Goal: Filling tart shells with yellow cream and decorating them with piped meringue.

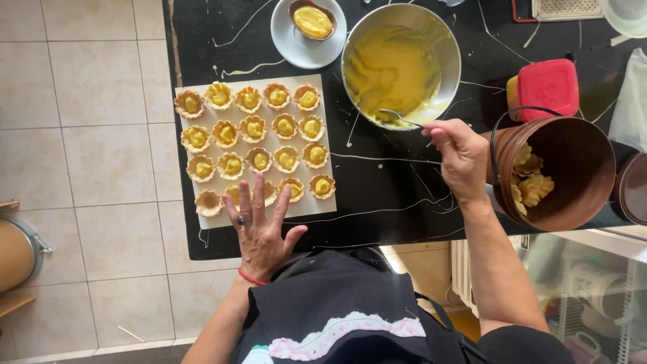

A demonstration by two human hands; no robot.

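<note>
The left hand [261,228] is lying flat and released, fingers spread, on the near edge of the white board [317,204], gripping nothing. Its fingertips are touching or just covering the shells [253,128] in the nearest row; the other filled shells are sitting in rows at the hand's 12 o'clock. One shell at the board's near-left corner, at the hand's 10 o'clock, is looking empty. The right hand [461,156] is pinching the handle of a spoon [399,117], whose bowl is dipping into the yellow cream in the metal bowl [402,65] at that hand's 11 o'clock. A brown bucket [567,174] holding unfilled shells is standing just beside the right hand at 3 o'clock. A saucer [291,37] with a cream-filled dish is resting on the black bench [377,195] at the board's 12 o'clock.
</note>
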